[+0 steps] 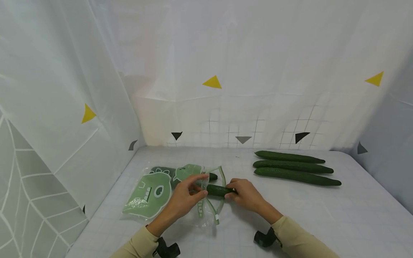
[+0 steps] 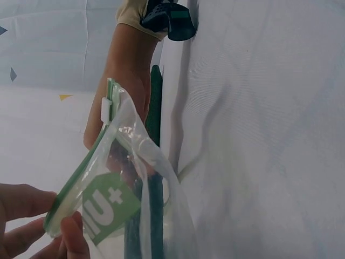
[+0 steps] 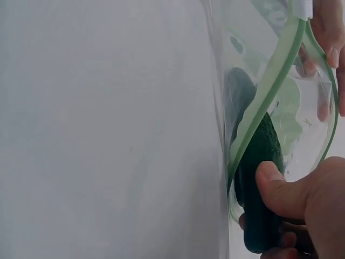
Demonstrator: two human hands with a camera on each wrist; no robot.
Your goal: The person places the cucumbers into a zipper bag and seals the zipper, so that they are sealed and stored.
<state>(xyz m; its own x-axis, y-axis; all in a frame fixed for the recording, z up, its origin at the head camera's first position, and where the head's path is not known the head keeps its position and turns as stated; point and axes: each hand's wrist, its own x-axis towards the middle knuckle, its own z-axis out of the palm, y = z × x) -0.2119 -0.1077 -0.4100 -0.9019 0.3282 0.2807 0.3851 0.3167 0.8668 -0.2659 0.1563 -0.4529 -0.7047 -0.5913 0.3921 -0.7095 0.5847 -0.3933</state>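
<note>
A clear zip bag (image 1: 146, 200) with a green cartoon monster print lies on the table, its green-edged mouth facing right. My left hand (image 1: 184, 196) pinches the rim of that mouth between thumb and fingers; the left wrist view shows the white slider (image 2: 105, 110) at one end of the green zip strip. With my right hand (image 1: 246, 195) I grip the outer end of a dark green cucumber (image 1: 217, 190), thumb on top. Its other end lies inside the bag. Behind it, a second cucumber (image 1: 213, 176) is mostly within the bag, its tip showing at the mouth.
Three more cucumbers (image 1: 293, 166) lie side by side at the back right of the white table (image 1: 290, 211). White sheeting (image 1: 258, 71) with yellow and dark shapes hangs behind and on both sides. Each wrist carries a black camera (image 1: 265, 239).
</note>
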